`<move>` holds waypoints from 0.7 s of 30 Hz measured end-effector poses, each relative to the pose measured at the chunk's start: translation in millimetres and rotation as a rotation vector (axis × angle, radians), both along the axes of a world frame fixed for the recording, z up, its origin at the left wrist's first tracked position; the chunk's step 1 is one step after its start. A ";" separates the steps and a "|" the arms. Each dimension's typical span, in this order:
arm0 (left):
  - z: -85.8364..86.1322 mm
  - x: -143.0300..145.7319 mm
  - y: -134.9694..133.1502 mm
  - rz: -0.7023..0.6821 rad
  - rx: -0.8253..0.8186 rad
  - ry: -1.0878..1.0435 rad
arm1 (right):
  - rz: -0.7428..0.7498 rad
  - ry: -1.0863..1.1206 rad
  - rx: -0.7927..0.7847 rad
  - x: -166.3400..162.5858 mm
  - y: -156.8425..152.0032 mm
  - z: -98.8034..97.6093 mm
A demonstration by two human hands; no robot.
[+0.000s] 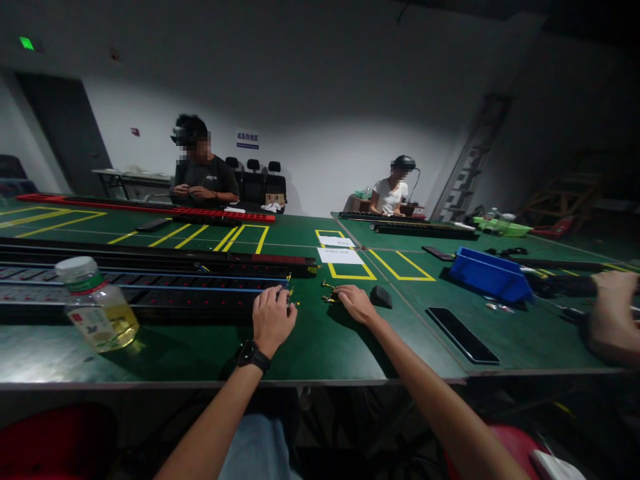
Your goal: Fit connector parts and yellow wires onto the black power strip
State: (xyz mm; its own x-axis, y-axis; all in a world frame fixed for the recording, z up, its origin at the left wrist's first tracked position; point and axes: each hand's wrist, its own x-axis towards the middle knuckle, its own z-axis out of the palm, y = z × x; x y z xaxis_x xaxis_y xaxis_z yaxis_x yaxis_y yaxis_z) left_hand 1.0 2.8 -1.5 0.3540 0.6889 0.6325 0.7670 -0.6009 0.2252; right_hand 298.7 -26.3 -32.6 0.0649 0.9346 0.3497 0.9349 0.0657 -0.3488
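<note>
My left hand [273, 319], with a dark watch on its wrist, lies over the right end of a long black strip with red dots [200, 303]. Its fingers are stretched forward and apart from the thumb. Short yellow wire ends [292, 293] show beside its fingertips. On the green tabletop, my right hand [356, 303] reaches leftward, fingers extended. Its fingertips are at a few small yellow-and-black wire pieces [328, 292]; whether they touch them is too small to tell. Just right of that hand sits a small black block [381, 297].
A bottle of yellow liquid [103, 310] stands at left, before the strips. To the right are a phone [463, 335], a blue bin [490, 275] and another person's limb [613, 317]. White papers [341, 256] lie ahead. Two people sit across the table [320, 357].
</note>
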 end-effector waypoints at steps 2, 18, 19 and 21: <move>-0.5 -0.1 0.2 -0.002 0.003 -0.004 | -0.005 0.026 0.031 0.8 -1.9 1.8; 5.0 -0.9 -3.9 -0.023 -0.012 0.004 | -0.157 -0.065 0.122 -10.2 -10.2 10.7; 5.4 -1.2 -4.3 -0.031 -0.007 0.011 | -0.159 -0.058 0.163 -10.2 -9.0 13.4; 6.1 -1.9 -5.1 -0.041 0.000 0.028 | -0.114 -0.029 0.226 -14.9 -4.3 21.2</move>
State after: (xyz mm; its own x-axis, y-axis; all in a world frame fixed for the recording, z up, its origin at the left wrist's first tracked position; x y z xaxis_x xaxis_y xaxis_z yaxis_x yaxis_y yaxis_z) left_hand -0.9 -2.3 4.6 0.3993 0.6736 0.6220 0.7480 -0.6316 0.2039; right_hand 283.8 -30.6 -11.4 0.1522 0.8195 0.5525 0.9501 0.0326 -0.3102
